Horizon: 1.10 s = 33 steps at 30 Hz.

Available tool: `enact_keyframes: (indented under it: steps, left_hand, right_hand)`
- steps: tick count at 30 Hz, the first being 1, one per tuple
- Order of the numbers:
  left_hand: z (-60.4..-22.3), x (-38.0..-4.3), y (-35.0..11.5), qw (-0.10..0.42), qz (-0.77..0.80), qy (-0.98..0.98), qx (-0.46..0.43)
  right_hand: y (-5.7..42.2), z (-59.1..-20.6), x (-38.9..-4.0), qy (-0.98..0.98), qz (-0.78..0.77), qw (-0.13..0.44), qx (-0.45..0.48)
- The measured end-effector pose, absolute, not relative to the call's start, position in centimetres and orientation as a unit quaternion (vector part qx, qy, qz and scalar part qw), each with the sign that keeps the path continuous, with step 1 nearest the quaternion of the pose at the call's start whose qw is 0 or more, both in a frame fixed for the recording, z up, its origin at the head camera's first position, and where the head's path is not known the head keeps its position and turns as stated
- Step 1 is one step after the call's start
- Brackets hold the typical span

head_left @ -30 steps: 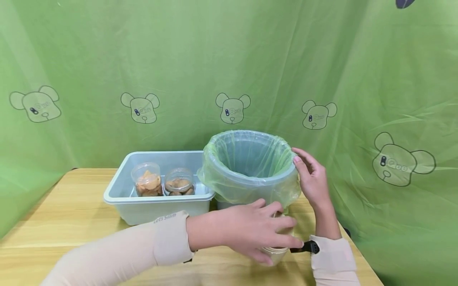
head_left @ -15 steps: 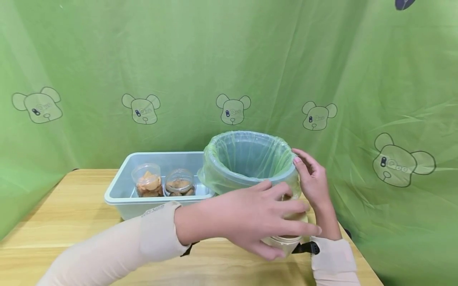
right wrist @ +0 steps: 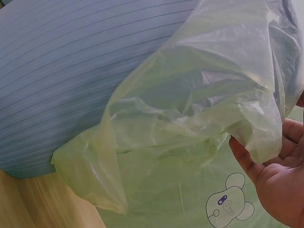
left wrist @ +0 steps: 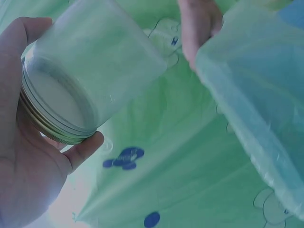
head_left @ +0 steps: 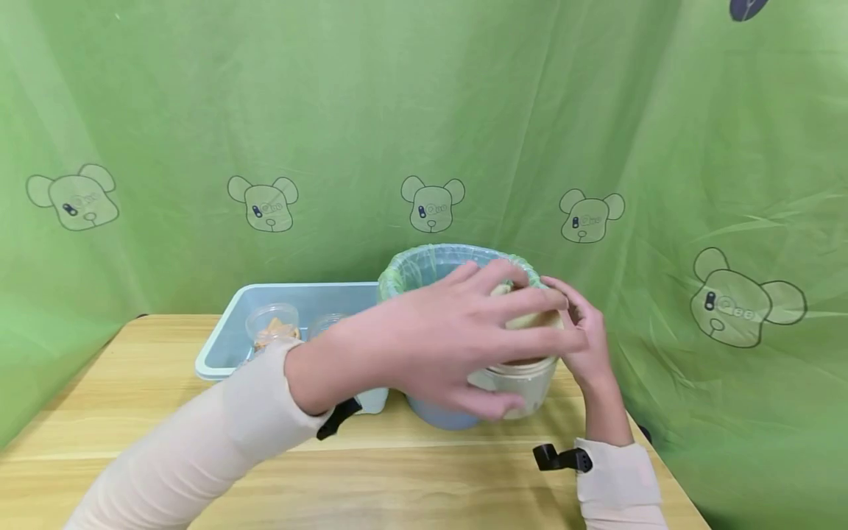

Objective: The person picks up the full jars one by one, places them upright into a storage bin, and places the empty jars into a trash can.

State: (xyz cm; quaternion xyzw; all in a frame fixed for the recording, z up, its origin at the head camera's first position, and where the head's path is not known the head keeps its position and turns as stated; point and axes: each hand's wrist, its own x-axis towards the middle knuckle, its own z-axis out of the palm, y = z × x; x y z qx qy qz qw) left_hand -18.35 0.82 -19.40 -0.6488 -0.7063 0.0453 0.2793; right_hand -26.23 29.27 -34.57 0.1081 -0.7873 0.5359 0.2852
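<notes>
My left hand [head_left: 437,342] grips a see-through jar [head_left: 523,390] by its lidded end, fingers spread over it, in front of the bin's near right side. In the left wrist view the jar [left wrist: 102,61] tilts, with a gold-coloured lid [left wrist: 52,130] in the palm. My right hand [head_left: 584,338] holds the right rim of a blue trash bin [head_left: 440,418]. A thin green bag [head_left: 396,274] lines the bin and folds over its rim. In the right wrist view the bag [right wrist: 190,107] hangs loosely outside the ribbed bin, beside the right hand's fingers.
Left of the bin stands a light blue tub [head_left: 218,364] on the wooden table [head_left: 165,427]. Inside it are two clear jars, one [head_left: 273,324] with orange-brown pieces, both partly hidden by the left arm. A green curtain [head_left: 331,96] with bear heads hangs behind.
My left hand has raised the jar from low in front of the bin up to near its rim, covering much of the bin's opening. The right hand has stayed at the rim.
</notes>
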Motion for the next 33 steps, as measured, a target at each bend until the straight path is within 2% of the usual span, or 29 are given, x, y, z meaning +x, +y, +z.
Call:
enact_keyframes:
  steps: [7,15,24,33]
  left_hand:
    - [-17.9,-20.1,-0.6,0.307,-0.004,-0.712,-0.631]
    - [-17.6,-23.3,-1.3,0.310,-0.023,-0.745,-0.591]
    - [-19.3,-27.4,-0.3,0.273,-0.015,-0.784,-0.558]
    - [-21.4,-30.2,0.6,0.211,-0.014,-0.821,-0.530]
  right_hand:
    - [29.2,-34.4,-26.1,-0.789,0.542,0.272,0.097]
    - [29.0,-34.4,-26.2,-0.780,0.548,0.281,0.109]
    - [29.0,-34.3,-26.1,-0.785,0.544,0.279,0.104]
    - [29.0,-34.3,-26.2,-0.782,0.547,0.279,0.109]
